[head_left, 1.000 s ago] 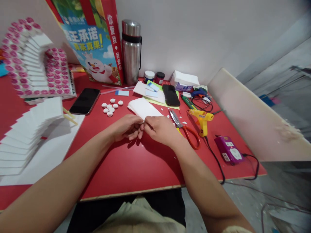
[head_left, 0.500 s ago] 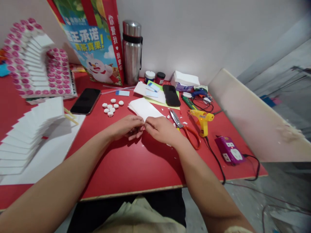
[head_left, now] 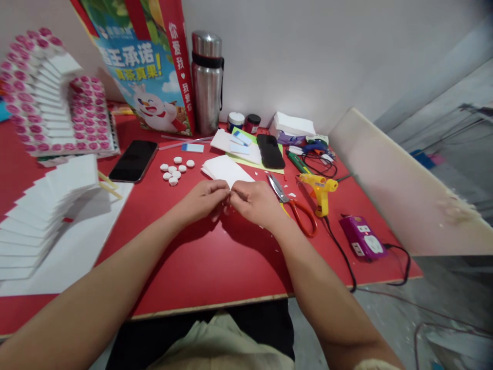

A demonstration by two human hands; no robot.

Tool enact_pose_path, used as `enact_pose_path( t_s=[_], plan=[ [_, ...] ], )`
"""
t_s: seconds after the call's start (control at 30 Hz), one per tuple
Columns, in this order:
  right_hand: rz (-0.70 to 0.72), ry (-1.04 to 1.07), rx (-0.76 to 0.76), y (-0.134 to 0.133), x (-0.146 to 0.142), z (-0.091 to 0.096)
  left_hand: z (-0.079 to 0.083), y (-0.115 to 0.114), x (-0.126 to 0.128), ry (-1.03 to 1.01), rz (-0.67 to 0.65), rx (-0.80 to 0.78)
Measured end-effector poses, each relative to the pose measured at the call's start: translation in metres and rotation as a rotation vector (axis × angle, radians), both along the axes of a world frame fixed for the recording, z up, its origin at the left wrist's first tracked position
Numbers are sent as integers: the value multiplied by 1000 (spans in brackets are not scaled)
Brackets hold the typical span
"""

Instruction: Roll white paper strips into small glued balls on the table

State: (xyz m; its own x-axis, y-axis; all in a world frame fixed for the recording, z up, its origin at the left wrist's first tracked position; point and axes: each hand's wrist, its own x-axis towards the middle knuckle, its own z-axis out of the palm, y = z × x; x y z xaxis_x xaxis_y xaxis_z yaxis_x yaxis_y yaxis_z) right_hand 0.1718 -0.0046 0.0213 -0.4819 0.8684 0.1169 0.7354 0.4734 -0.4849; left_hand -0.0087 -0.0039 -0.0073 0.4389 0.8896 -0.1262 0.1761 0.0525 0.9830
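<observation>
Over the middle of the red table [head_left: 215, 272], my left hand [head_left: 208, 198] and my right hand [head_left: 252, 200] meet at the fingertips. Both are closed in a pinch, with thumbs and fingers pressed together. Whatever lies between them is small and mostly hidden; only a bit of white shows. Just beyond my fingers lies a stack of white paper strips [head_left: 227, 168]. Several round white pieces [head_left: 173, 168] are grouped left of the stack. Red-handled scissors [head_left: 287, 200] rest right of my right hand, among small white scraps.
A yellow glue gun [head_left: 321, 190] and a purple power socket [head_left: 362, 239] with cables stand at the right. Phones [head_left: 134, 161], a steel flask [head_left: 208, 85] and a printed bag [head_left: 150, 77] line the back. At left are fanned white cards [head_left: 42, 210] and a pink-and-white paper model [head_left: 26, 97].
My left hand's lower fingers have curled in under the thumb, and both hands have drawn slightly closer together. The view has shifted a little; the table items stay put.
</observation>
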Motion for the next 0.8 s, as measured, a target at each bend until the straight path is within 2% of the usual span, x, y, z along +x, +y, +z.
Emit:
enact_pose_path(
  t_s=[0.07,0.13,0.2,0.3,0.4,0.57,0.67,0.8],
  plan=[
    [48,-75,92,-2,0,1,0,5,-2,-153,-43,-299],
    [84,-156,183,-2,1,0,0,9,-5,-236,-90,-530],
    [117,-220,248,-2,2,-2,0,12,-9,-310,-138,-666],
    [167,-255,306,-1,4,-4,2,13,-13,-408,-161,-770],
    [198,-266,323,-1,3,-4,5,12,-14,-461,-135,-819],
    [177,-302,269,-2,0,-2,5,12,-12,-487,-128,-791],
    [143,-270,223,-1,1,-1,5,10,-11,-454,-90,-723],
    [43,-122,123,0,3,-2,5,8,-10,-384,-31,-574]
  ],
)
